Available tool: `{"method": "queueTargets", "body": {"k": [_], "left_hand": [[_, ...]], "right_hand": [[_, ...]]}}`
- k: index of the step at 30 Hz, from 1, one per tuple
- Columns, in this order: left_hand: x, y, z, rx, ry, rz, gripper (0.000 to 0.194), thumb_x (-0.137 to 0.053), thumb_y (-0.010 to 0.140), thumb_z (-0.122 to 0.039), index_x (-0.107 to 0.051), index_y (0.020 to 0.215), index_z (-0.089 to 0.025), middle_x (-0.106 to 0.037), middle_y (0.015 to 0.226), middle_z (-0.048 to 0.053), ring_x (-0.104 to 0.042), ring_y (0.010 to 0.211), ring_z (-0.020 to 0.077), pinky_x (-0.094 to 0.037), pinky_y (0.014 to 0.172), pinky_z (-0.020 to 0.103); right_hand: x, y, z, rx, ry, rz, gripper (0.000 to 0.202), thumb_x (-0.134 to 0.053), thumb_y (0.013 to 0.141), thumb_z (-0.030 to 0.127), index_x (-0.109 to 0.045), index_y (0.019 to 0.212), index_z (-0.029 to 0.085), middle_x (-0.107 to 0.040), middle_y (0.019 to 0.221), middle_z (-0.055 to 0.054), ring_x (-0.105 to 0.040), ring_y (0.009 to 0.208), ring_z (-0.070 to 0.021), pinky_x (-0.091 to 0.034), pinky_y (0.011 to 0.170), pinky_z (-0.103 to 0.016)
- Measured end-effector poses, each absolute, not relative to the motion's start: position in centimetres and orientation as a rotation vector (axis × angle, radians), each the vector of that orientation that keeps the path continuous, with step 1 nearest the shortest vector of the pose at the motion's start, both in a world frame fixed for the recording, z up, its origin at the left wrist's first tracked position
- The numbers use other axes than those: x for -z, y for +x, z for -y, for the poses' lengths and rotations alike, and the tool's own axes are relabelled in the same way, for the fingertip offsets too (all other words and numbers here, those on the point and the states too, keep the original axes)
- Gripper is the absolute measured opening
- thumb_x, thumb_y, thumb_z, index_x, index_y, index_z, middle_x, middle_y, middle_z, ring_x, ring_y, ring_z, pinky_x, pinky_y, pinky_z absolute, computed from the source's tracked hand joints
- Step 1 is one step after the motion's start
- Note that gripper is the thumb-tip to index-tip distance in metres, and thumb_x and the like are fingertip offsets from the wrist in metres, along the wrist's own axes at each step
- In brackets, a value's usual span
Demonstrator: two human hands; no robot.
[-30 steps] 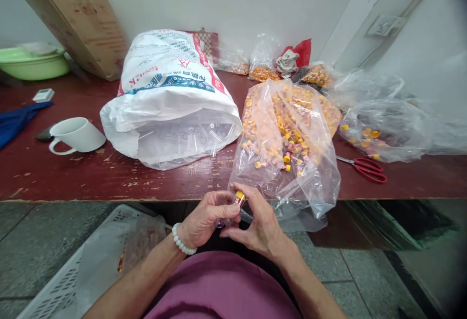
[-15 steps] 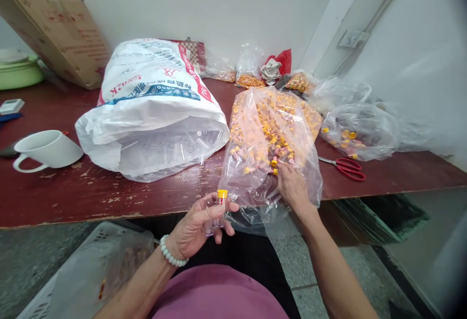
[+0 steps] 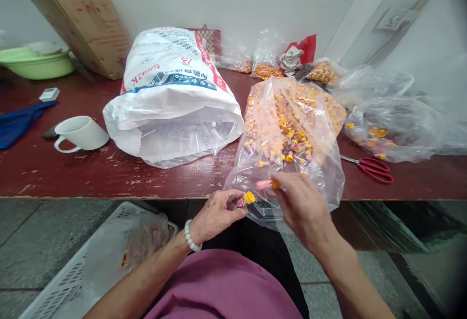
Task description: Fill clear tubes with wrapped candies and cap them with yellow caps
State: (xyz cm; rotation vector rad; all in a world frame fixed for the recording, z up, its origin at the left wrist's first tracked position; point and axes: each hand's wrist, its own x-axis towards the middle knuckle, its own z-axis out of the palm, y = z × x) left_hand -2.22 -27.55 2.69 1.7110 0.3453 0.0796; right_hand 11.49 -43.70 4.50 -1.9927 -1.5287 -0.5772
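Observation:
Near the table's front edge, my left hand [image 3: 218,214] is closed round a clear tube, with a yellow-capped piece [image 3: 249,197] at its end. Just to the right, my right hand [image 3: 305,207] pinches a pink piece with a yellow cap [image 3: 265,184], pointing left toward the tube. Both hands are in front of an open clear plastic bag [image 3: 262,139] that holds several yellow-capped pink pieces. Left of it, a large white sack [image 3: 171,100] lies with its mouth open, showing clear tubes inside.
A white mug [image 3: 82,134], a blue cloth [image 3: 22,120] and a green basin [image 3: 40,63] are at the left. Red-handled scissors [image 3: 375,169] lie to the right, before another plastic bag [image 3: 404,124]. A cardboard box [image 3: 87,27] stands behind. A white basket [image 3: 69,270] sits below the table.
My right hand has come back from the bag with a yellow-capped piece. My left hand has turned, tipping its tube to the right. The view has shifted left.

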Motion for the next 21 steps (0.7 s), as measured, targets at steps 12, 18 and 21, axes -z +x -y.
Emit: {"method": "queueTargets", "body": {"k": [12,18,21], "left_hand": [[-1.6,-2.9,27.8,-0.142,1.832,-0.363,0.008,-0.06,0.071,-0.021,-0.057,0.072,-0.014,-0.046,0.063,-0.004,-0.038,0.06,0.0089,-0.03,0.054,0.02],[-1.2,-3.4,27.8,-0.195,1.688,-0.337,0.013,-0.066,0.068,-0.023,-0.062,0.071,-0.012,-0.052,0.066,-0.002,-0.043,0.064,0.0102,-0.035,0.06,0.022],[-1.8,-4.0,27.2,-0.196,1.493,-0.343,0.019,-0.071,0.065,-0.024,-0.063,0.077,-0.012,-0.051,0.067,-0.003,-0.043,0.062,0.0083,-0.034,0.058,0.02]], "right_hand": [[-5.2,7.6,41.6,0.201,-1.849,1.558,0.055,-0.04,0.068,-0.003,-0.047,0.118,0.019,-0.049,0.127,-0.011,-0.044,0.121,-0.0229,-0.04,0.099,-0.043],[-3.8,6.2,40.7,-0.173,-1.822,1.594,0.058,-0.036,0.058,-0.004,-0.054,0.106,0.022,-0.04,0.135,-0.008,-0.038,0.126,-0.0235,-0.037,0.101,-0.046],[-4.1,6.8,40.7,-0.132,-1.79,1.352,0.052,-0.038,0.067,0.0,-0.052,0.11,0.024,-0.039,0.136,-0.008,-0.038,0.127,-0.0231,-0.039,0.099,-0.045]]}}
